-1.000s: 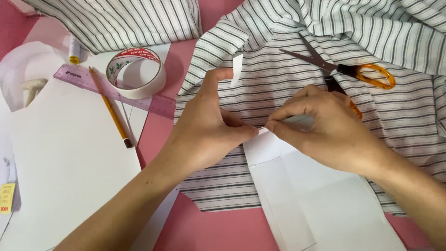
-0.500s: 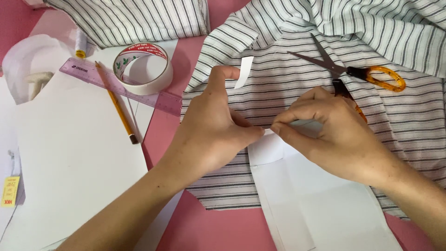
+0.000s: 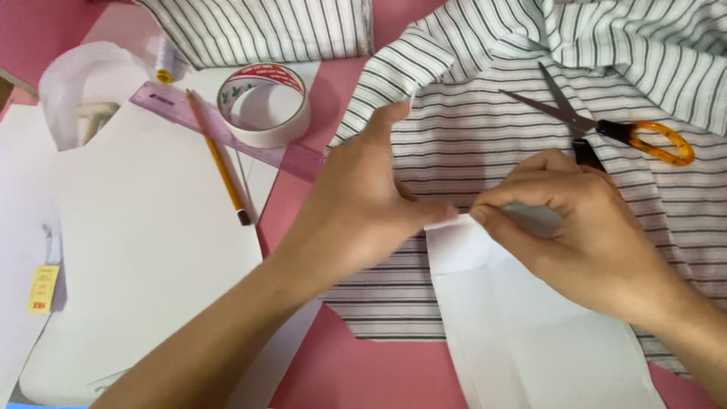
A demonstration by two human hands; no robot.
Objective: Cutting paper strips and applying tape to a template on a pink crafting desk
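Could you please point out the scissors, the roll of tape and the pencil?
scissors [image 3: 575, 121]: head view, at the blades' pivot.
roll of tape [image 3: 263, 133]: head view, on the roll's near wall.
pencil [image 3: 216, 157]: head view, mid-shaft.

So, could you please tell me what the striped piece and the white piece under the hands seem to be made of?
Striped piece: looks like thin woven cloth, matte; it drapes and creases softly. White piece: probably paper, matte, lying flat with crisp straight edges and fold lines.

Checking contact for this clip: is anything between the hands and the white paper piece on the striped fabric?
Nothing visible. The left hand and right hand both pinch the top edge of the white paper piece directly, over the striped fabric. The scissors lie clear behind.
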